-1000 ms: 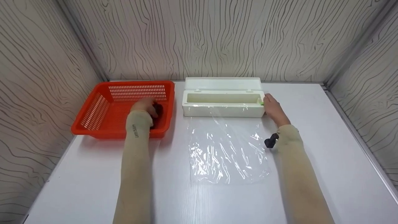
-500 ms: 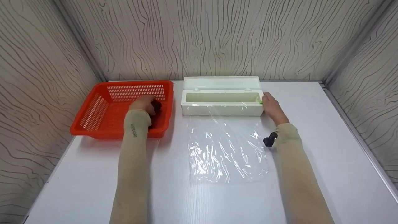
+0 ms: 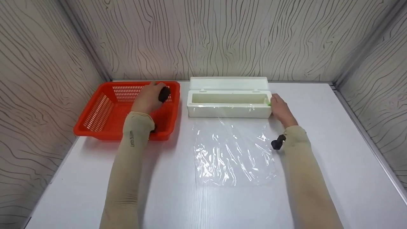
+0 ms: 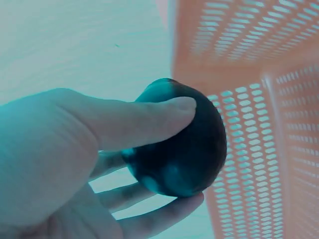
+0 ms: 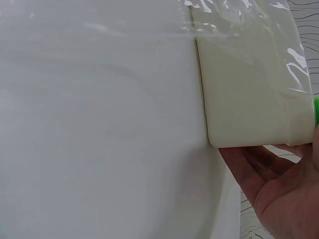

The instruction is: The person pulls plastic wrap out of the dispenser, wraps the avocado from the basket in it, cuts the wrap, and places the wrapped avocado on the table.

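My left hand (image 3: 148, 97) holds a dark, smooth, rounded fruit (image 3: 164, 94) over the right side of the red basket (image 3: 127, 138). In the left wrist view, the thumb lies across the fruit (image 4: 179, 144) and the fingers curl beneath it. My right hand (image 3: 281, 110) grips the right end of a white cling film dispenser (image 3: 229, 112), whose lid (image 3: 229, 83) stands raised at the back. A sheet of clear cling film (image 3: 233, 156) runs from the dispenser's front toward me over the table. Fingers of the right hand (image 5: 284, 186) bend around the dispenser's end in the right wrist view.
The basket has slotted walls and stands left of the dispenser on the white table (image 3: 178, 197). A green piece (image 3: 269, 103) shows at the dispenser's right end. Wood-patterned panels (image 3: 222, 38) enclose the table at the back and sides.
My left hand has risen from inside the basket toward its back right, bringing the dark fruit up with it. The right hand keeps its grip on the dispenser, and the film lies as before.
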Motion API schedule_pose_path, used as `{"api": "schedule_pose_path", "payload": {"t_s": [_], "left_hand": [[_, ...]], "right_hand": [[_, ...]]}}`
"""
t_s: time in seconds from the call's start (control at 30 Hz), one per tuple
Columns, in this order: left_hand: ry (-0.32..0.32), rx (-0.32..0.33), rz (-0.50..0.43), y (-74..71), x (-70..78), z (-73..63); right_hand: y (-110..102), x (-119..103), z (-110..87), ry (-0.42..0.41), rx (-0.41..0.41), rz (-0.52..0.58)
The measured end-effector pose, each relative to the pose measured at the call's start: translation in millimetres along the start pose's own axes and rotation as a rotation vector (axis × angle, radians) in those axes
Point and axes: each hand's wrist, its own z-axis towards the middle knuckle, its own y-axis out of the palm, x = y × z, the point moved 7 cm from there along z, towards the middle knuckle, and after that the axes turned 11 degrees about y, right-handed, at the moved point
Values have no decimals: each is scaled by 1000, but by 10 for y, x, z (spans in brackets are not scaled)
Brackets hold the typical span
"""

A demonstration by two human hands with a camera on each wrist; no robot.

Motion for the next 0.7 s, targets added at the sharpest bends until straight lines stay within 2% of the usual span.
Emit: {"api": "schedule_pose_path", "payload": {"t_s": [0.13, 0.3, 0.53, 0.7], "left_hand": [[89, 57, 65, -32, 305, -56], [252, 80, 103, 29, 766, -117], [458, 86, 114, 249, 1265, -223], [545, 53, 111, 457, 1504, -303]], "right_hand": [[-2, -10, -6, -5, -2, 10], [-8, -1, -11, -2, 1, 28], [-6, 3, -17, 16, -11, 37], [-6, 4, -25, 21, -14, 40]]}}
